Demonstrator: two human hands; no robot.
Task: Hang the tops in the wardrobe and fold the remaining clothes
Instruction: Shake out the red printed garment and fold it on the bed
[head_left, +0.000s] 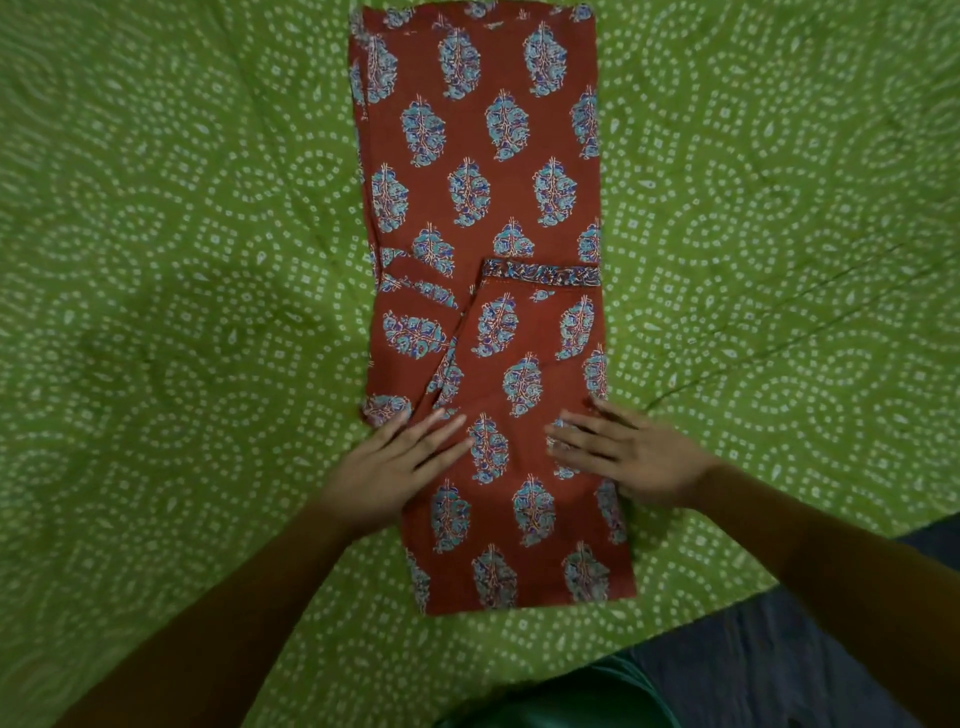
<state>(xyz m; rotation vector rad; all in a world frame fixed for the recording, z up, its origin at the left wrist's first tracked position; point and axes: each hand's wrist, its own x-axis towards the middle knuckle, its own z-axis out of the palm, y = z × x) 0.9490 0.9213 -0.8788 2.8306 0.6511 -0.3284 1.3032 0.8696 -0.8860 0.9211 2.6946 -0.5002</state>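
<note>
Two flat hands, left hand (400, 462) and right hand (631, 457), press the red garment (488, 208).

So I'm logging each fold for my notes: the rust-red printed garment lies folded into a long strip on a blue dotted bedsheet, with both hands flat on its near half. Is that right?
Not quite: the bedsheet is green with white dots, not blue. The head view shows it. The rest holds: the rust-red printed garment lies folded into a long strip, with the left hand and right hand flat on its near half.

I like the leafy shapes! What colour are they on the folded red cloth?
Teal-blue, on the rust-red printed garment; the head view shows them best.
</note>
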